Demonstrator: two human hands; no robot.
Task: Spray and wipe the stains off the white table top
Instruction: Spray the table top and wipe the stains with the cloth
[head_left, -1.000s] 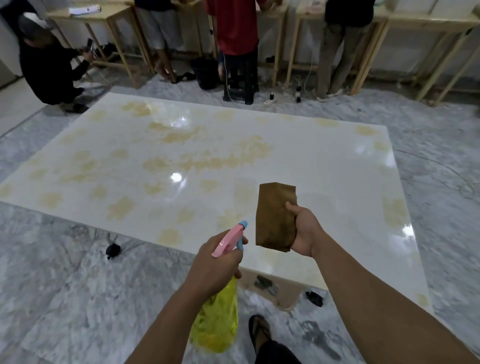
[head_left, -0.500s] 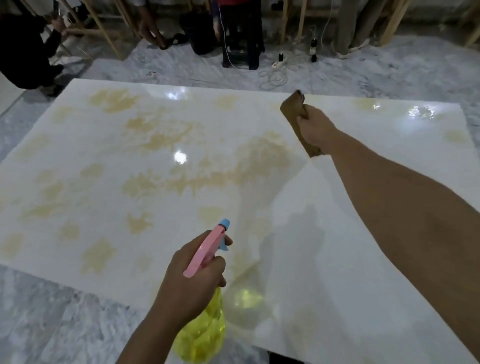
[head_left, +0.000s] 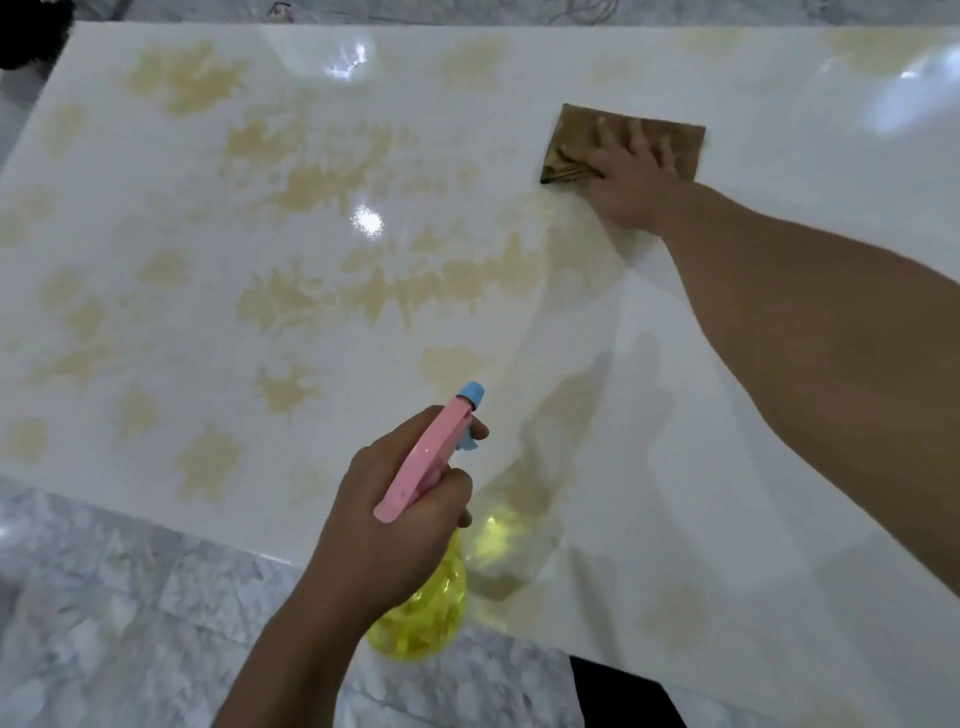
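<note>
The white glossy table top (head_left: 727, 415) fills the view, with several yellowish stains (head_left: 395, 286) spread over its left and middle. My right hand (head_left: 631, 179) lies flat, fingers spread, pressing a brown cloth (head_left: 576, 132) onto the far right part of the table. My left hand (head_left: 395, 509) grips a spray bottle (head_left: 421, 613) with a yellow body, pink trigger head and blue nozzle, held above the near table edge and pointing toward the stains.
Grey marble floor (head_left: 104, 597) lies below the near table edge at lower left. A dark shape (head_left: 623, 696), partly cut off, sits under the table's near edge. Cables on the floor show beyond the far edge at the top.
My right hand has gone from holding the cloth up near me to reaching out and laying it flat on the table. The view has moved closer over the table. The bottle stays in my left hand.
</note>
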